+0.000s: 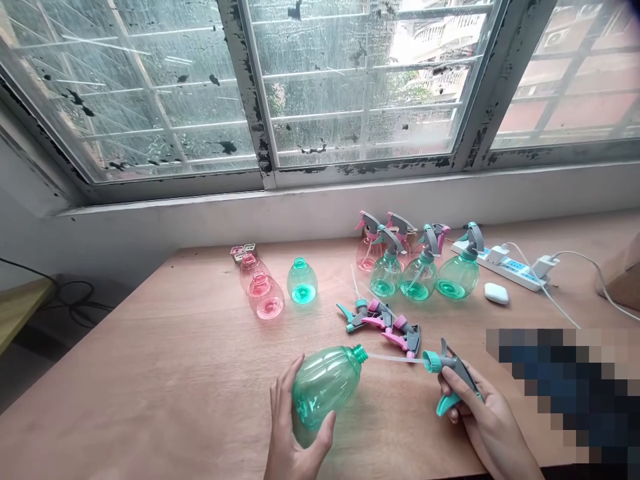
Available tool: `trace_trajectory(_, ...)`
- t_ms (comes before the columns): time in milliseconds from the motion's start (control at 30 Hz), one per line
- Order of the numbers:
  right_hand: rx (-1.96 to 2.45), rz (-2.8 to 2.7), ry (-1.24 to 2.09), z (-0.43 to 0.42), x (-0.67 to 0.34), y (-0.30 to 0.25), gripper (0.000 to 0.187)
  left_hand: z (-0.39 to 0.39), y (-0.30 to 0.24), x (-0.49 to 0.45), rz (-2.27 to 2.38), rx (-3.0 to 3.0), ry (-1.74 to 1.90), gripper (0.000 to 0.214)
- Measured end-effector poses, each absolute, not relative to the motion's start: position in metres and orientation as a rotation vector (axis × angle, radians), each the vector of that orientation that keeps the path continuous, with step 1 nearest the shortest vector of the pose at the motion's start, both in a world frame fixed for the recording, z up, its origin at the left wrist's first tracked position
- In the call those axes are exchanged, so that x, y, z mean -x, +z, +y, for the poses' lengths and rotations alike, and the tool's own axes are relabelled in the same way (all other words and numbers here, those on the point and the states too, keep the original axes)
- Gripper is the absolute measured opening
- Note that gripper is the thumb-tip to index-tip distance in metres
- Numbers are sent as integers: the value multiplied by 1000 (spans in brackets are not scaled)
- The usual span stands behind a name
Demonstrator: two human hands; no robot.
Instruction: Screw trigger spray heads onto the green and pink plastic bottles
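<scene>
My left hand (299, 427) is wrapped around a clear green spray bottle (327, 383), tilted so its threaded neck points right. In my right hand (475, 407) is a grey and teal trigger sprayer head (453, 370), held by its body. Its thin white dip tube (395, 359) reaches left, its tip at the bottle's mouth; whether the tip is inside I cannot tell. Just beyond, on the table, lie several loose spray heads, one with a teal trigger (356, 315) and others with pink triggers (403, 335).
Back left stand two pink open bottles (267, 299) and a green one (302, 283). Several bottles with spray heads, including a green one (457, 273), stand back right. Beside them are a power strip (510, 267) with cords and a white case (497, 294). The window wall bounds the table (200, 373).
</scene>
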State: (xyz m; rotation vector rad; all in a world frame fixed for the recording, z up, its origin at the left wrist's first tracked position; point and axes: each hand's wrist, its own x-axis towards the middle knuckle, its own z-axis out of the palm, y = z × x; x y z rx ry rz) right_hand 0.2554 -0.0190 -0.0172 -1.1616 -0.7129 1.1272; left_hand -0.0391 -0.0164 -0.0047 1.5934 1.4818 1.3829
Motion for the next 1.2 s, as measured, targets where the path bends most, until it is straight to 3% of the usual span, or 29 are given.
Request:
trace_trajectory(133,1183,-970,1165,-20,-246,-11,39,-17,-6,37,1369,-1509,1412,78)
trace_trajectory(300,1158,-978,1275,-20,-217,-10,41,-13,-6,38,1436,-1523,1430,56)
trace_trajectory(533,1146,-847,1303,-22,-185,-15,55,-15,-9,32,1469,-1226,1448,77)
trace_trajectory(867,1170,-901,1234,-21,-188,-22,50,-9,-5,51,1481,-1423,1190,74)
trace_trajectory(1000,1173,-925,1240,-20,-187,-15,68,-13,2,43,1434,-1277,1216,73)
trace_trajectory(1200,1120,-988,1369,-22,-187,-7,51,-16,4,36,1379,-1212,1249,73)
